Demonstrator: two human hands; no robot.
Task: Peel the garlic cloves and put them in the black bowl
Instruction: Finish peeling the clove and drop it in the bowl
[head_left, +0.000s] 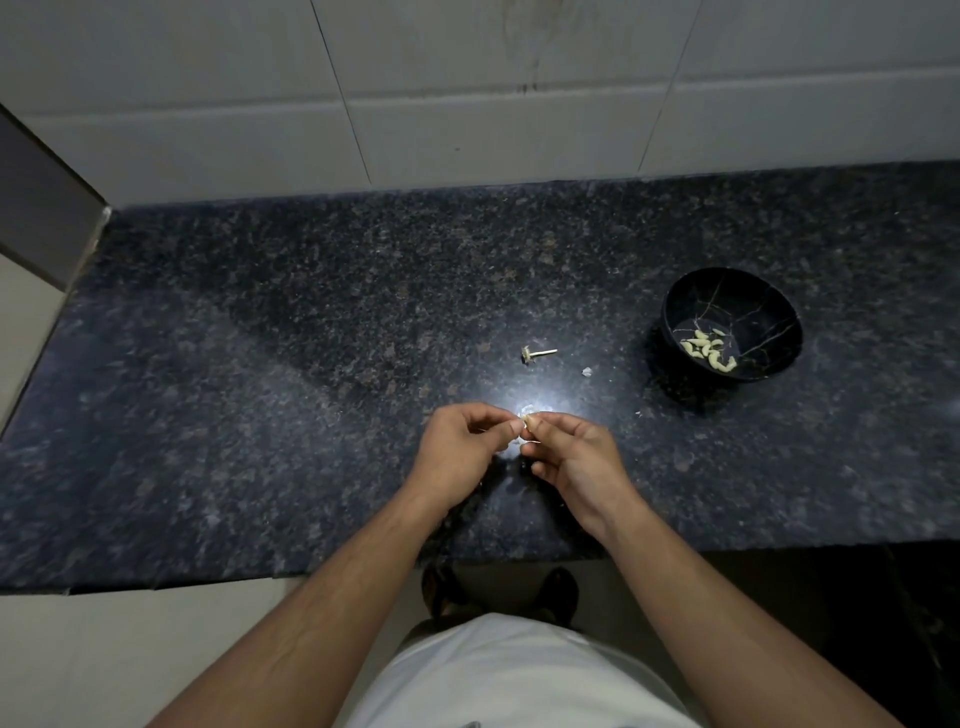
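A small pale garlic clove (525, 422) is pinched between the fingertips of both hands above the dark granite counter (260, 364). My left hand (460, 452) holds it from the left with thumb and forefinger, and my right hand (571, 457) pinches it from the right. Most of the clove is hidden by the fingers. The black bowl (769, 353) stands to the right, beyond my hands, with several peeled cloves (707, 348) lying in its bottom.
A bare garlic stem with its root disc (535, 354) lies on the counter beyond my hands, with a scrap of skin (587, 371) near it. A tiled wall (467, 93) rises behind the counter. The counter's front edge runs just under my forearms.
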